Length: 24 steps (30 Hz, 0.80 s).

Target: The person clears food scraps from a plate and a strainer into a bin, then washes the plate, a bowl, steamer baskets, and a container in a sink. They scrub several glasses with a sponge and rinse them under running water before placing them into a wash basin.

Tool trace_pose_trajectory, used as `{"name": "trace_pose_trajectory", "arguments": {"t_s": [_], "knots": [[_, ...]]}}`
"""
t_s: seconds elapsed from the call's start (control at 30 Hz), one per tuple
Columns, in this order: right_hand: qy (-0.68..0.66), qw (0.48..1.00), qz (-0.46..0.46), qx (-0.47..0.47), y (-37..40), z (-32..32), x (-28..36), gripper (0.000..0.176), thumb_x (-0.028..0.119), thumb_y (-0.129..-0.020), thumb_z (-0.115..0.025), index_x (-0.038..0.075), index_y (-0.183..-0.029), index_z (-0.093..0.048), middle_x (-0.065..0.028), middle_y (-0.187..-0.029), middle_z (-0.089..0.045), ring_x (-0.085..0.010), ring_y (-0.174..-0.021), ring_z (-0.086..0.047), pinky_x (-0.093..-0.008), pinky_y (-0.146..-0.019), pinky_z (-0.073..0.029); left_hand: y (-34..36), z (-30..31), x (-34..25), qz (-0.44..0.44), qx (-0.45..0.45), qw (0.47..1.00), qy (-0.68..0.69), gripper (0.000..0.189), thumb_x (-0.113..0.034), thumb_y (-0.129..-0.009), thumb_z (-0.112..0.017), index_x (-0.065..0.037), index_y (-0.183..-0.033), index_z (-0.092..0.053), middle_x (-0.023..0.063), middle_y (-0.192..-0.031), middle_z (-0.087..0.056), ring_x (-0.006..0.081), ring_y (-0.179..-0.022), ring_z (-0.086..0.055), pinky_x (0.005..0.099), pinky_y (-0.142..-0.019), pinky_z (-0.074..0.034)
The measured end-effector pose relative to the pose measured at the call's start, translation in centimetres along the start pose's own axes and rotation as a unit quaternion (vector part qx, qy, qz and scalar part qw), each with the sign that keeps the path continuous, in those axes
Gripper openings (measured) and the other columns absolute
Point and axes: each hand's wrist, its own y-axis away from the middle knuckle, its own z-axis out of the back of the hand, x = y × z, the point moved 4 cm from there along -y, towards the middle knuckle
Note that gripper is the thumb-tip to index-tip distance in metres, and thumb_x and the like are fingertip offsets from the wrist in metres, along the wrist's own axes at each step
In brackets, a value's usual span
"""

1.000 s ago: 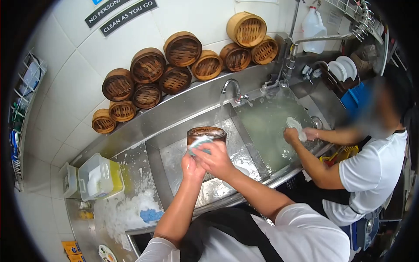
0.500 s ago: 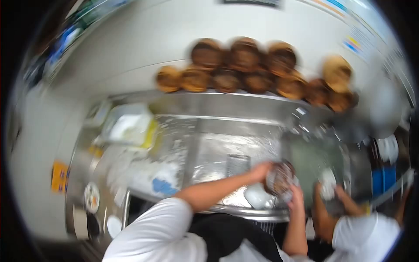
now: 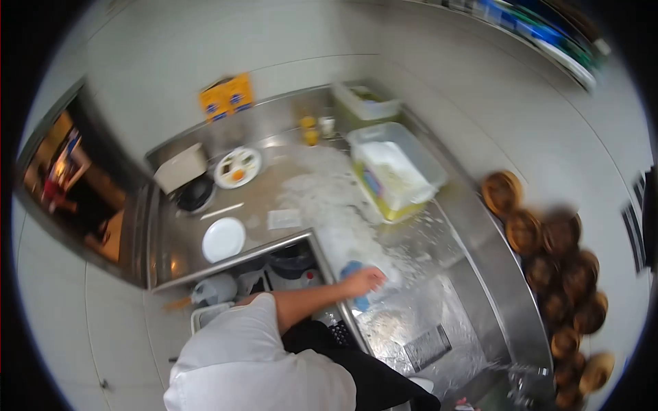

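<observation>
My left hand point(image 3: 364, 281) reaches over the foamy steel counter, its fingers curled; whether anything lies inside them is hidden. Under and beside it is a blue cloth point(image 3: 361, 302), partly covered by the hand. White foam point(image 3: 329, 198) spreads over the steel behind the hand. To the right of the hand is the wet sink basin with a dark rectangular drain grate point(image 3: 428, 348). My right hand is not in view. A white dish point(image 3: 422, 383) shows in part at the basin's near edge.
Plastic tubs point(image 3: 428, 164) stand at the back, near yellow bottles point(image 3: 309, 130). Left of them are a plate with food scraps point(image 3: 238, 168), a white plate point(image 3: 224, 240) and a black bowl point(image 3: 196, 194). Brown bowls point(image 3: 543, 274) line the right ledge. A doorway opens at far left.
The view has swung left. My left hand has let go of the wet brown bowl and moved to the blue cloth. My right hand and the co-worker's hands have left the view.
</observation>
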Motion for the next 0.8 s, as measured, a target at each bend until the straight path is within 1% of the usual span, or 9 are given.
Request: {"name": "trace_pose_trajectory", "arguments": {"t_s": [0.03,0.1,0.2,0.3,0.43,0.57,0.63,0.7,0.8], "knots": [[0.020,0.987,-0.050,0.154,-6.3,-0.5,-3.9,0.034,0.009,-0.090,-0.070,-0.003,-0.121,-0.070,-0.0141,-0.102,-0.071,-0.0333,-0.098,-0.067,-0.0495,-0.085,-0.056,2.5,7.4,0.7,-0.041,-0.071,0.995,0.056,0.016,-0.014,-0.101,-0.062,-0.006,-0.114,-0.068,0.0060,-0.106,-0.071,0.0162,-0.092,-0.069,0.0331,-0.080,-0.057],[0.094,0.967,-0.047,0.233,7.5,-14.6,-8.5,0.044,0.032,-0.094,-0.059,0.006,-0.130,-0.058,-0.0138,-0.116,-0.066,-0.0313,-0.093,-0.069,-0.0409,-0.072,-0.059,10.8,20.7,-1.5,0.039,-0.314,0.928,-0.199,0.020,-0.019,-0.100,-0.060,-0.005,-0.111,-0.069,0.0136,-0.100,-0.072,0.0263,-0.093,-0.070,0.0400,-0.088,-0.055],[0.170,0.895,-0.057,0.408,18.4,-32.3,-15.6,0.050,0.024,-0.095,-0.059,0.000,-0.139,-0.051,-0.0176,-0.129,-0.063,-0.0358,-0.108,-0.067,-0.0469,-0.087,-0.057,25.5,37.9,3.0,0.049,-0.605,0.715,-0.345,0.026,-0.018,-0.091,-0.063,-0.002,-0.111,-0.068,0.0226,-0.113,-0.068,0.0377,-0.109,-0.064,0.0455,-0.099,-0.050],[0.136,0.885,-0.012,0.446,25.7,-50.0,-19.6,0.057,0.041,-0.099,-0.063,0.006,-0.142,-0.053,-0.0141,-0.137,-0.061,-0.0321,-0.124,-0.060,-0.0494,-0.102,-0.050,34.7,42.0,0.3,0.346,-0.665,0.534,-0.391,0.047,-0.025,-0.083,-0.074,0.004,-0.117,-0.060,0.0257,-0.114,-0.068,0.0406,-0.111,-0.063,0.0479,-0.099,-0.050],[0.231,0.883,0.139,0.383,36.0,-62.8,-25.2,0.058,0.034,-0.100,-0.062,0.008,-0.150,-0.047,-0.0086,-0.141,-0.057,-0.0229,-0.132,-0.050,-0.0446,-0.108,-0.036,36.7,47.7,7.4,0.332,-0.600,0.683,-0.250,0.060,-0.034,-0.085,-0.079,0.003,-0.125,-0.052,0.0285,-0.116,-0.067,0.0425,-0.107,-0.066,0.0506,-0.095,-0.052],[0.351,0.611,0.377,0.601,44.8,-63.8,-39.3,0.039,0.007,-0.095,-0.059,0.003,-0.133,-0.062,-0.0081,-0.106,-0.069,-0.0151,-0.095,-0.062,-0.0288,-0.087,-0.049,34.3,48.9,9.2,0.251,-0.627,0.737,-0.013,0.052,-0.023,-0.093,-0.073,-0.002,-0.132,-0.047,0.0248,-0.116,-0.067,0.0345,-0.102,-0.068,0.0480,-0.091,-0.055],[0.437,0.524,0.187,0.707,49.1,-59.6,-48.8,0.038,0.011,-0.096,-0.062,0.004,-0.133,-0.061,-0.0043,-0.108,-0.068,-0.0152,-0.098,-0.064,-0.0307,-0.086,-0.052,31.3,48.8,7.0,0.198,-0.618,0.752,0.114,0.044,-0.018,-0.096,-0.069,-0.003,-0.131,-0.048,0.0214,-0.116,-0.066,0.0308,-0.102,-0.068,0.0466,-0.090,-0.056],[0.614,0.410,-0.093,0.668,53.1,-55.3,-55.8,0.072,0.030,-0.094,-0.071,0.007,-0.154,-0.038,-0.0097,-0.121,-0.068,-0.0205,-0.096,-0.069,-0.0356,-0.084,-0.056,27.9,48.4,5.2,0.141,-0.600,0.750,0.242,0.036,-0.013,-0.099,-0.065,-0.004,-0.130,-0.049,0.0180,-0.116,-0.066,0.0271,-0.101,-0.067,0.0452,-0.089,-0.056],[0.619,0.422,-0.220,0.625,58.4,-52.9,-59.3,0.076,0.035,-0.094,-0.075,0.002,-0.151,-0.039,-0.0170,-0.137,-0.061,-0.0294,-0.105,-0.070,-0.0439,-0.090,-0.058,22.6,48.2,3.2,0.130,-0.530,0.783,0.299,0.029,-0.009,-0.101,-0.061,-0.003,-0.127,-0.051,0.0132,-0.117,-0.065,0.0246,-0.100,-0.067,0.0452,-0.090,-0.057]]}}
